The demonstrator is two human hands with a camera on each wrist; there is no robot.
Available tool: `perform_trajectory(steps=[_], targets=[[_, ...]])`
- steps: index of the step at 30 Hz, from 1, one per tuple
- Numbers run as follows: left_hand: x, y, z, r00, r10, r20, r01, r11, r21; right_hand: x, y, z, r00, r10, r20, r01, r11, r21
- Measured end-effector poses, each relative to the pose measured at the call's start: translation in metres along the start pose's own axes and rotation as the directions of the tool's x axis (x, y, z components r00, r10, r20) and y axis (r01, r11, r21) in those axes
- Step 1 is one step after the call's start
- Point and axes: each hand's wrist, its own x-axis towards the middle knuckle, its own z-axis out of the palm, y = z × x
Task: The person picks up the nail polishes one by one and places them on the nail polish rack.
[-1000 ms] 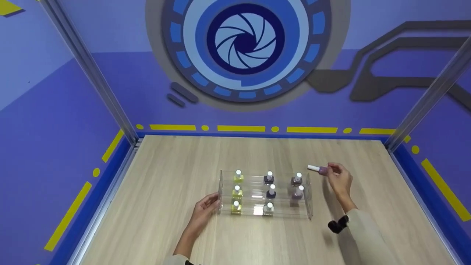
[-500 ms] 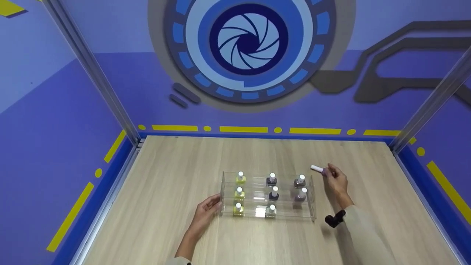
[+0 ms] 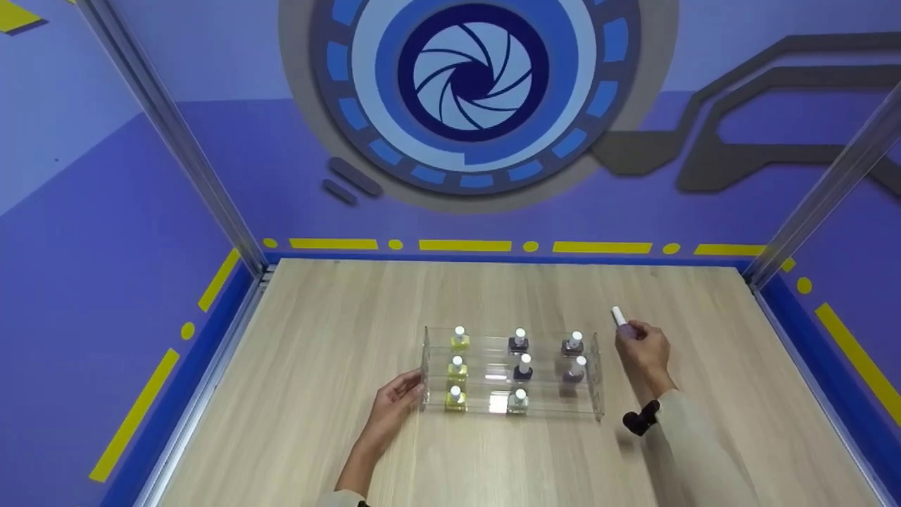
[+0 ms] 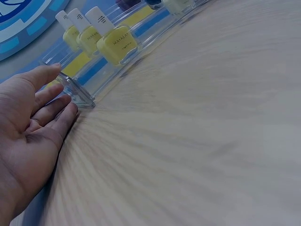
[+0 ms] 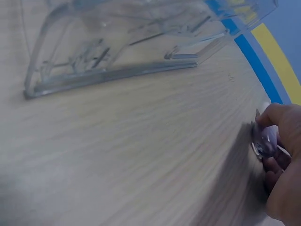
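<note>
A clear acrylic tiered rack point(image 3: 598, 384) stands on the table with white-capped nail polish bottles in three columns. Yellow bottles point(image 3: 456, 401) fill the left column. The middle has two dark bottles point(image 3: 523, 371) and a pale one point(image 3: 517, 402) in front; at right are a dark bottle point(image 3: 572, 346) and a mauve bottle point(image 3: 574, 373). My left hand point(image 3: 394, 405) rests its fingers against the rack's left side panel point(image 4: 77, 92). Right of the rack, my right hand point(image 3: 646, 350) pinches a mauve nail polish bottle point(image 5: 265, 140) between thumb and fingers, its white cap point(image 3: 618, 315) pointing away from me.
The wooden table point(image 3: 338, 317) is bounded by a blue patterned back wall point(image 3: 246, 176) and side walls. Metal posts point(image 3: 225, 204) stand at the back corners. A black device point(image 3: 640, 419) sits at my right wrist.
My right hand has turned the mauve nail polish bottle, so the cap that pointed left now points away from me. The left hand and the rack stay in place.
</note>
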Motion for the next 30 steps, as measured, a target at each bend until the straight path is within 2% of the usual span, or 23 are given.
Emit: perform_trajectory(steps=[5,13,25,30], targets=[[-0.003,-0.001,0.0,1.0,-0.002,0.003,0.002,1.0,-0.007,-0.006,0.001,-0.007,0.992,0.033,0.123,-0.03,0.999,-0.032],[-0.003,0.001,0.002,1.0,-0.018,-0.007,0.018,1.0,0.009,-0.01,0.003,-0.019,0.976,0.022,0.217,-0.019,1.0,-0.015],[-0.002,0.002,0.002,1.0,0.013,0.017,-0.013,1.0,-0.011,-0.021,0.006,-0.035,0.967,0.035,0.254,-0.051,0.997,0.056],[-0.003,0.002,0.002,1.0,0.014,0.007,-0.014,1.0,-0.008,-0.029,0.007,-0.044,0.967,-0.004,0.254,-0.009,0.999,0.052]])
